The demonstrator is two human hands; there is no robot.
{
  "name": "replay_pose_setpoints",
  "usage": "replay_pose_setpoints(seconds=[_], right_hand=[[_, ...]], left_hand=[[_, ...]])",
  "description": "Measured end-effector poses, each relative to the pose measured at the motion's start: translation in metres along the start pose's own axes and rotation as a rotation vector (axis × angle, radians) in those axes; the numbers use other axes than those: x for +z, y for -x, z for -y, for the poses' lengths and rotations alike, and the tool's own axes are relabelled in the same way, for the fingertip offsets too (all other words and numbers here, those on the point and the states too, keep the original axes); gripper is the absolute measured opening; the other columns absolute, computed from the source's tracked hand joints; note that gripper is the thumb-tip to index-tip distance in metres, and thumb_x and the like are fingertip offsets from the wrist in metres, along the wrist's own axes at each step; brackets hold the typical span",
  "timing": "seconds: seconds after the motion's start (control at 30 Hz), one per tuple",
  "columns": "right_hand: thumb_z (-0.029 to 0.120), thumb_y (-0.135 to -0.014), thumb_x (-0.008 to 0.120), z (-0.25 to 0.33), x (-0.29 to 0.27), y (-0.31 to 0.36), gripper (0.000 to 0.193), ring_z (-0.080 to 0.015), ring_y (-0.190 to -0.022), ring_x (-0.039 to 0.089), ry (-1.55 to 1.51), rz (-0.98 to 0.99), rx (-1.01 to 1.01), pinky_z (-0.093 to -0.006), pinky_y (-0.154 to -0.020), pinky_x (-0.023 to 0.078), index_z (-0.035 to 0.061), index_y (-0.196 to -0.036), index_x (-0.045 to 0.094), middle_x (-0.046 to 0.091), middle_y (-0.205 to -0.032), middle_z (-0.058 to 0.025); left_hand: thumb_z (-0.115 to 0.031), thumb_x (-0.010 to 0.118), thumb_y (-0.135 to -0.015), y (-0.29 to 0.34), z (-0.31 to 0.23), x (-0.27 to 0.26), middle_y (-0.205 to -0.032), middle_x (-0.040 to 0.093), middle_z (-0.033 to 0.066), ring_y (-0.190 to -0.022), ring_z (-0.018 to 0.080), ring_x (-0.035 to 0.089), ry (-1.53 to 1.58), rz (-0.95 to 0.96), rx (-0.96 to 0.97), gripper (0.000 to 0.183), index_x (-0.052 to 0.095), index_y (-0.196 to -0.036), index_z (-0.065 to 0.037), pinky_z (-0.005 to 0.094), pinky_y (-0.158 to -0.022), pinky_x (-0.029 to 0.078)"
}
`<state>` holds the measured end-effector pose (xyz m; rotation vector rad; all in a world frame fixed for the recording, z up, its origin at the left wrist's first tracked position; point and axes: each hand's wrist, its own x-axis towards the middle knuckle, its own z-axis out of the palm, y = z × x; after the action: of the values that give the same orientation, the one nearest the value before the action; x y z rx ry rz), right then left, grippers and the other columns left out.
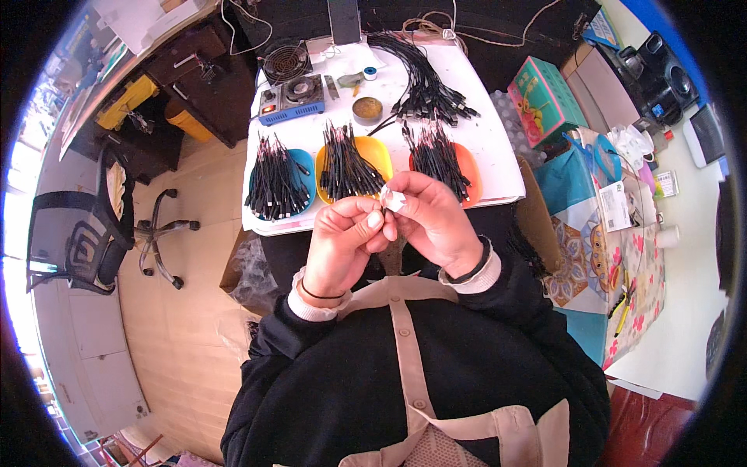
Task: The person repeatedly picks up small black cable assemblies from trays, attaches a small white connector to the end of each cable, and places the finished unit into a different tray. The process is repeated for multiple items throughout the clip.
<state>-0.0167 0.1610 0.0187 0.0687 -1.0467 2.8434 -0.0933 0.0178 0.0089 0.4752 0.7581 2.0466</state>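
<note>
My left hand (pixel 340 243) and my right hand (pixel 437 224) meet in front of the table's near edge, fingertips almost touching. Between the thumb and fingers of my right hand is a small white piece (pixel 395 201), perhaps paper or tape. My left hand is pinched closed on something thin and dark, mostly hidden by the fingers. Just beyond stand a blue bowl (pixel 310 165), a yellow bowl (pixel 382 156) and an orange bowl (pixel 471 173). Bundles of short black cables (pixel 274 183) with connector ends lie across them.
On the white table (pixel 498 148) are a blue soldering-type heater (pixel 292 105), a round tin (pixel 367 110), a solder spool (pixel 369 73) and a long cable bundle (pixel 428 82). A green box (pixel 545 101) stands right; yellow-handled pliers (pixel 622 303) lie farther right. An office chair (pixel 85 226) is left.
</note>
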Motion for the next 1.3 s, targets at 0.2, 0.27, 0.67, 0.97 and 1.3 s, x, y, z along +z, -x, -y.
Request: replay_pose_setpoints(seconds=[0.2,0.27,0.67,0.97,1.3], right_hand=[[0.008,-0.093,0.057,0.005,-0.006,0.000,0.008,-0.0133,-0.083,0.062,-0.047,-0.031,0.041,-0.0247,-0.075,0.051,0.0026,-0.099,0.057,0.062,-0.092,-0.0051],[0.010,-0.093,0.056,0.011,-0.009,0.001,0.008,-0.0134,-0.082,0.062,0.007,-0.029,0.077,-0.0244,-0.074,0.051,0.0038,-0.098,0.056,0.062,-0.091,-0.0049],[0.017,-0.093,0.055,0.011,-0.070,-0.008,0.019,-0.0120,-0.083,0.056,0.054,-0.169,0.154,-0.0265,-0.075,0.047,0.0062,-0.108,0.053,0.057,-0.091,-0.0010],[0.008,-0.081,0.065,0.054,-0.157,0.001,0.011,-0.0241,-0.067,0.065,1.796,-0.682,-0.107,-0.0331,-0.063,0.051,0.0001,-0.089,0.063,0.065,-0.074,-0.0126],[0.009,-0.079,0.067,0.050,-0.140,0.011,0.011,-0.0269,-0.069,0.064,1.988,-0.621,-0.141,-0.0362,-0.062,0.050,0.0007,-0.084,0.062,0.064,-0.075,-0.0130]], left_hand=[[-0.002,0.058,-0.092,-0.006,0.002,0.001,-0.081,0.065,0.0124,-0.061,0.0112,0.052,-0.127,0.003,0.089,0.014,0.063,-0.102,0.004,0.0218,-0.054,0.038],[0.000,0.057,-0.091,-0.005,0.001,0.001,-0.081,0.066,0.0120,-0.061,0.0112,0.052,-0.361,-0.025,0.111,0.015,0.063,-0.104,0.006,0.0216,-0.055,0.041],[-0.004,0.060,-0.092,-0.038,0.018,-0.015,-0.082,0.068,0.0069,-0.063,0.0064,0.054,-0.580,-0.082,0.112,0.016,0.063,-0.106,0.003,0.0182,-0.057,0.043],[-0.007,0.050,-0.098,-0.066,0.028,-0.026,-0.083,0.067,0.0097,-0.056,0.0047,0.046,-0.466,-0.184,-0.002,0.010,0.053,-0.102,0.001,0.0170,-0.052,0.035],[-0.008,0.052,-0.097,-0.057,0.033,-0.030,-0.081,0.067,0.0076,-0.059,0.0047,0.045,-0.431,-0.207,0.002,0.016,0.060,-0.102,0.004,0.0175,-0.055,0.037]])
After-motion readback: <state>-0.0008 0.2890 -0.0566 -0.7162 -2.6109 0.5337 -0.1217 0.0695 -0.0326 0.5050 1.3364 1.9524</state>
